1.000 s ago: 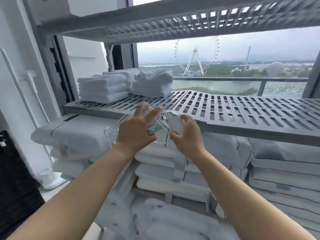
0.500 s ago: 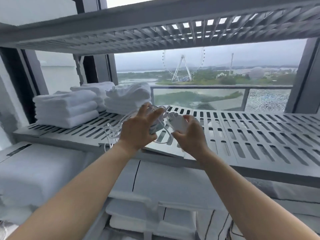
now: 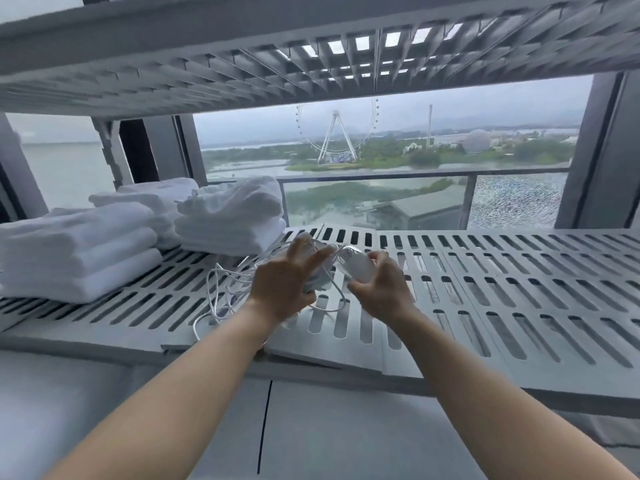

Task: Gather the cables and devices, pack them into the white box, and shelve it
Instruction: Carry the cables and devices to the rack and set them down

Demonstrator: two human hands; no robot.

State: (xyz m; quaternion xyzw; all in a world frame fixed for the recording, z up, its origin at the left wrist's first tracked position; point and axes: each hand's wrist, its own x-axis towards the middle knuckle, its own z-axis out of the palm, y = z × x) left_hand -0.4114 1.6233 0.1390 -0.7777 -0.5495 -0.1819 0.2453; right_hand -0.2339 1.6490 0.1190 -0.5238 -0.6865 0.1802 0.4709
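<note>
Both hands are over the slotted grey shelf (image 3: 502,289). My left hand (image 3: 284,282) grips a bundle of white cables (image 3: 225,285) together with a pale device that its fingers mostly hide. Loose loops of the cable hang to the left and trail onto the shelf. My right hand (image 3: 381,289) holds a small white oval device (image 3: 358,266), joined to the bundle by a thin white cable. The hands are close together, a little above the shelf. No white box is in view.
Stacks of folded white towels (image 3: 79,251) fill the shelf's left part, another stack (image 3: 232,216) just behind my left hand. A second slotted shelf (image 3: 311,57) runs overhead. The shelf's right half is bare. White packed bedding (image 3: 104,410) lies below. A window is behind.
The view has risen from the bedding level to the towel shelf. Both hands have kept their hold on the cables and the device and now hang over the shelf surface.
</note>
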